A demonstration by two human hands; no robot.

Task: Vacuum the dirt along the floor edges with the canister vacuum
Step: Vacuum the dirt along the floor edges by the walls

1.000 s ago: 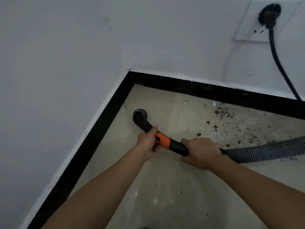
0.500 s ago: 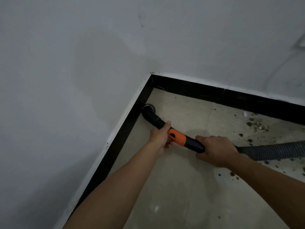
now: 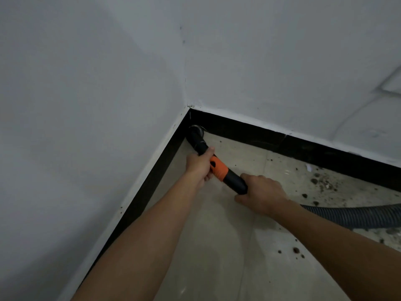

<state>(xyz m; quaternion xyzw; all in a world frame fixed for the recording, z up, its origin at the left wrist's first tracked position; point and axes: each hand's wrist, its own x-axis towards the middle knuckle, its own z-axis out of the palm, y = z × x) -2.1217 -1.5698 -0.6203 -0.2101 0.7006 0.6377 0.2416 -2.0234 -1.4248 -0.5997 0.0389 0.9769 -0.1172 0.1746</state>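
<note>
- Head view: nozzle (image 3: 195, 134) tip sits in the corner, against the black baseboard (image 3: 238, 129); dirt (image 3: 321, 183) lies well to the right.
- Left hand (image 3: 199, 168) wraps the tube ahead of the orange collar (image 3: 219, 168); right hand (image 3: 263, 195) clasps its rear end.
- Judgement: the tube is probably stiff and light, and the ribbed hose (image 3: 351, 216) is floppy and likely to drag. Grip the rigid section.

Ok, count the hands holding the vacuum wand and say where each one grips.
2. The left hand grips the nozzle tube just ahead of the orange collar; the right hand grips the black handle section behind the collar, where the ribbed hose starts. None hidden.
</note>
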